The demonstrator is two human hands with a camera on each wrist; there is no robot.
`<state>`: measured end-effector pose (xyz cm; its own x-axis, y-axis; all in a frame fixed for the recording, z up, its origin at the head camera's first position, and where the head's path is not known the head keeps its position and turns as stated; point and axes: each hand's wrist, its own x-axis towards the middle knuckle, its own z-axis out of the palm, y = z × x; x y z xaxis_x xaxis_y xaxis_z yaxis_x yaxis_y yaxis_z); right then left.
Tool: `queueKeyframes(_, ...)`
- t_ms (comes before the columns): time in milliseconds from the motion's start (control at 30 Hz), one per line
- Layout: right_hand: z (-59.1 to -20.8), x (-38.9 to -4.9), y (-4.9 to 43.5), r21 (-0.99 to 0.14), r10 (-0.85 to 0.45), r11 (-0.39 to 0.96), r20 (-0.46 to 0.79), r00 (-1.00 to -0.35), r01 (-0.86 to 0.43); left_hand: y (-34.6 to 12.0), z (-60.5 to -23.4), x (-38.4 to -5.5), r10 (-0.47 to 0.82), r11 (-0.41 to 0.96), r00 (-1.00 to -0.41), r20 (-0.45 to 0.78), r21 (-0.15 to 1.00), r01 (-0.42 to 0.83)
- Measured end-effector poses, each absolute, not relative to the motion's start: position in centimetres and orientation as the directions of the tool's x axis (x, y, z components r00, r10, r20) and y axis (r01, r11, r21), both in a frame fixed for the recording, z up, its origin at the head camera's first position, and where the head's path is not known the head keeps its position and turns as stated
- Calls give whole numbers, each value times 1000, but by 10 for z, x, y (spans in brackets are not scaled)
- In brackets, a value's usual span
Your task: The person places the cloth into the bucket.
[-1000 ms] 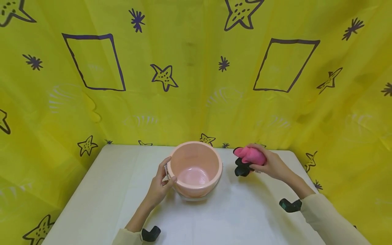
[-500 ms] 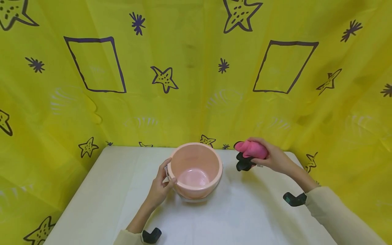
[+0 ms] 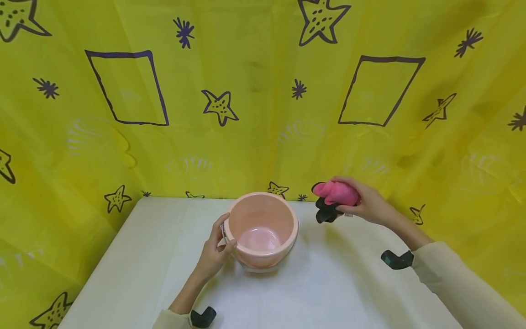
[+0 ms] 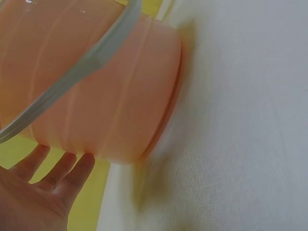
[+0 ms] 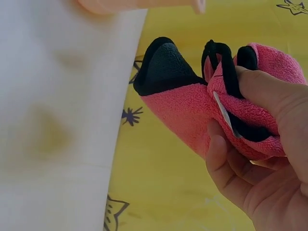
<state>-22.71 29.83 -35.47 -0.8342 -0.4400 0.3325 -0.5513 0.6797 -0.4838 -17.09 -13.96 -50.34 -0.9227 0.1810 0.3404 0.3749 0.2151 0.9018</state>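
A peach-coloured plastic bucket (image 3: 260, 259) stands upright on the white table, its mouth tipped toward the head camera and its inside bare. My left hand (image 3: 213, 256) holds it at the left side, thumb at the rim and fingers against the outer wall. In the left wrist view a pale handle (image 4: 91, 62) hangs down across the bucket. Right of the bucket and raised above the table, my right hand (image 3: 371, 206) grips a bunched pink cloth (image 3: 343, 194) with black edging. The right wrist view shows the thumb pressing its folds beside a small white tag (image 5: 224, 113).
A white table (image 3: 135, 256) lies beneath both hands. Yellow curtains (image 3: 255, 137) printed with starfish and dark outlines surround it at the back and sides. Black wrist devices (image 3: 397, 259) sit on both forearms.
My right hand has lifted the cloth a little higher and its forearm has shifted right. The left hand stays in place on the bucket, which has not moved.
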Motion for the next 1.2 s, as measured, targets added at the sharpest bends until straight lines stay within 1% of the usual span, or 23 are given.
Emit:
queueKeyframes(333, -341, -226, 292, -466, -454, 674, 349, -819, -573, -139, -503, -170, 173, 224, -925, 338, 901, 371)
queueKeyframes(467, -337, -228, 290, -444, -468, 674, 361, -806, -590, -138, -504, -170, 171, 223, -924, 343, 899, 376)
queueKeyframes(667, -328, -231, 283, -439, -487, 653, 381, -786, -617, -138, -505, -171, 166, 212, -917, 362, 895, 392)
queueKeyframes(900, -312, -237, 268, -418, -524, 618, 411, -746, -665, -138, -504, -172, 157, 224, -917, 367, 891, 395)
queueKeyframes(1200, -291, -242, 239, -392, -568, 596, 412, -713, -701, -139, -507, -172, 157, 225, -920, 360, 894, 388)
